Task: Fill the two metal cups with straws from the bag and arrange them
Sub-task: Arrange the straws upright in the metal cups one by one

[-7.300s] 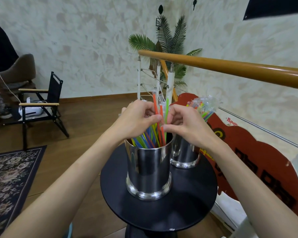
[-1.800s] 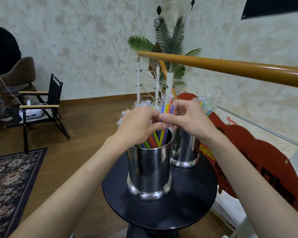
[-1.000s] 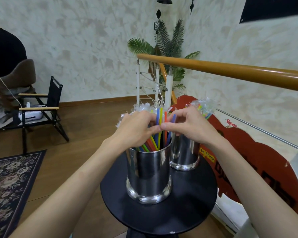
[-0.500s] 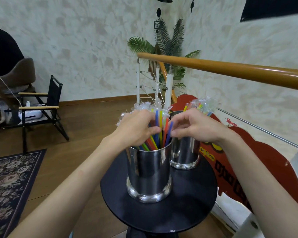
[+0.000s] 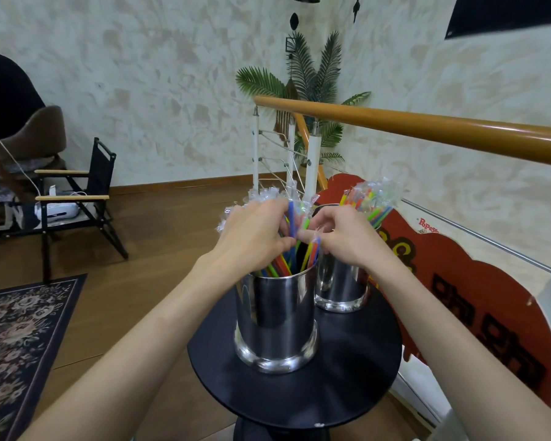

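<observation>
Two shiny metal cups stand on a small round black table (image 5: 347,386). The near cup (image 5: 275,319) holds several coloured wrapped straws (image 5: 291,218). Above its mouth my left hand (image 5: 252,237) grips a bunch of these straws, and my right hand (image 5: 341,237) pinches a few of them from the right side. Both hands nearly touch over the cup. The far cup (image 5: 342,286) stands behind and to the right, partly hidden by my right hand, with wrapped straws (image 5: 374,200) fanning up and to the right.
A wooden handrail (image 5: 427,130) crosses at the right over white posts. A red shaped sign (image 5: 477,300) leans right behind the table. A black folding chair (image 5: 77,198) and a patterned rug (image 5: 16,338) are at the left. A seated person is at the far left edge.
Both hands have stayed over the near cup, working the straws. Compared with half a second ago they sit slightly lower and closer together, and the straws are spread a little differently.
</observation>
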Demonstrator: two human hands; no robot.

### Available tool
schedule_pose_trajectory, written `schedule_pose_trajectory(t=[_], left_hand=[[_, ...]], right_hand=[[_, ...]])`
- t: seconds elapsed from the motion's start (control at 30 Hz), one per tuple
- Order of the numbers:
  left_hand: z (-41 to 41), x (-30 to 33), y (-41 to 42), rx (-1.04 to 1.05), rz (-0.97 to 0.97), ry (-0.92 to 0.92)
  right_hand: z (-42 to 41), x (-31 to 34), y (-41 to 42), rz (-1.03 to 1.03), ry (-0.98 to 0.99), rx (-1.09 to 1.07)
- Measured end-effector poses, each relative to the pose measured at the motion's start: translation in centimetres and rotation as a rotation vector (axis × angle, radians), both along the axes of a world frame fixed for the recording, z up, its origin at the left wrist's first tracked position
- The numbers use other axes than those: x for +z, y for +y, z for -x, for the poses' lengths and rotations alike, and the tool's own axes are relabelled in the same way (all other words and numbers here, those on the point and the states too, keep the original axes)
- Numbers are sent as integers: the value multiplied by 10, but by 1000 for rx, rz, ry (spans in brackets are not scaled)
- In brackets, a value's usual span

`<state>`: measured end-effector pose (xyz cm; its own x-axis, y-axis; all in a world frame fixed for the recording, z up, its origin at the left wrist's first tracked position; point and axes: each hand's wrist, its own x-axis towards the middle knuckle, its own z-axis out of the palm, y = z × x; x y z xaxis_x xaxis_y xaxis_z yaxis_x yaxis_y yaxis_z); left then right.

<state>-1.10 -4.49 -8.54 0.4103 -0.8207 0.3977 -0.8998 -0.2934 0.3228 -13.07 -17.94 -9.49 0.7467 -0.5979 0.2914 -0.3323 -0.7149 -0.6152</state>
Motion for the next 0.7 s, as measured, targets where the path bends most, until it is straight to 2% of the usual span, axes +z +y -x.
schedule_pose_trajectory(t=[0.23,0.4,0.53,0.7], left_hand=[[-1,-2,-2,13,52,-41],[0,0,0,22,107,39],[0,0,1,37,116,16],[1,1,2,10,83,-15]], right_hand=[[2,4,4,-6,-45,21],[4,9,4,-91,-98,80],[3,10,8,-189,-199,125],[1,13,14,-134,-391,175]])
